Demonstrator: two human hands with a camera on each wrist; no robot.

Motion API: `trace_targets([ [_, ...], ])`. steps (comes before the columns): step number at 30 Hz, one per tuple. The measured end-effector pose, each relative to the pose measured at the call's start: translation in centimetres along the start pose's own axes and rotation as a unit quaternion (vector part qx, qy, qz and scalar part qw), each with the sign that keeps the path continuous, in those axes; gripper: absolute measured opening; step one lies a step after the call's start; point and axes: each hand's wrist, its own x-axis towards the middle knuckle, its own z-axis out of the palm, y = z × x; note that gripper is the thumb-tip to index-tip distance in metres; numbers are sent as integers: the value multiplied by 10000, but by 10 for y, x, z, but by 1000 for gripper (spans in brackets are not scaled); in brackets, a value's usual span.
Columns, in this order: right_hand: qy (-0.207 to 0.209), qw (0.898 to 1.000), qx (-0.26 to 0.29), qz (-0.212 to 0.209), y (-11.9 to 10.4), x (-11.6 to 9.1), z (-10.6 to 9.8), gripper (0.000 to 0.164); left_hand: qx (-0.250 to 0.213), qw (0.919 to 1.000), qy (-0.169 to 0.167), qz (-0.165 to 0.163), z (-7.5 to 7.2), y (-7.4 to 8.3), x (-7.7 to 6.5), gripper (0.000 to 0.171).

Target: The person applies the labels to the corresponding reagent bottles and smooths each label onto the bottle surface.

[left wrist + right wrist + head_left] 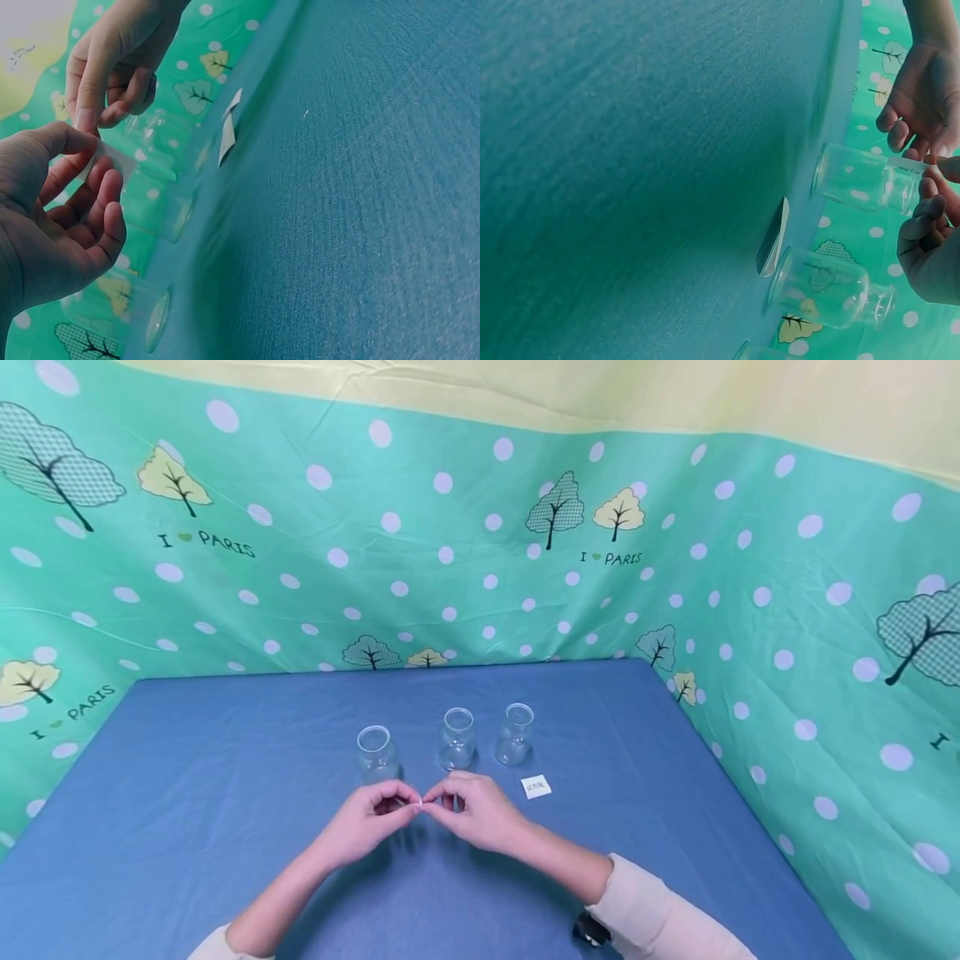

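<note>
- Held label [907, 166]: small, pale, dark marks along it; above the desk [225, 827], on your side of three clear glass jars [457, 743].
- Your left grip [369, 820] and right grip [482, 812]: both pinching it, fingertips nearly meeting.
- Marks on it: readable as writing in the right wrist view; head view mostly hides the piece.
- Second label [536, 787]: on the desk; looks bent in the wrist views.

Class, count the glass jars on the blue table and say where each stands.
3: the left jar beyond the left hand, the middle jar beyond the right hand, and the right jar behind the white paper. No others show.
</note>
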Motion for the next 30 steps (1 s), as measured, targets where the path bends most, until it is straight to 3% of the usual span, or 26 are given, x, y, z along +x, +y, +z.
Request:
trace_targets([
  [11,-52,9996,120,240,2,-1,-3,4,59,9999,45,-125,3,1,1,14],
  [30,465,9976,211,473,11,-1,-10,4,257,9983,375,-351,2,-2,-7,8],
])
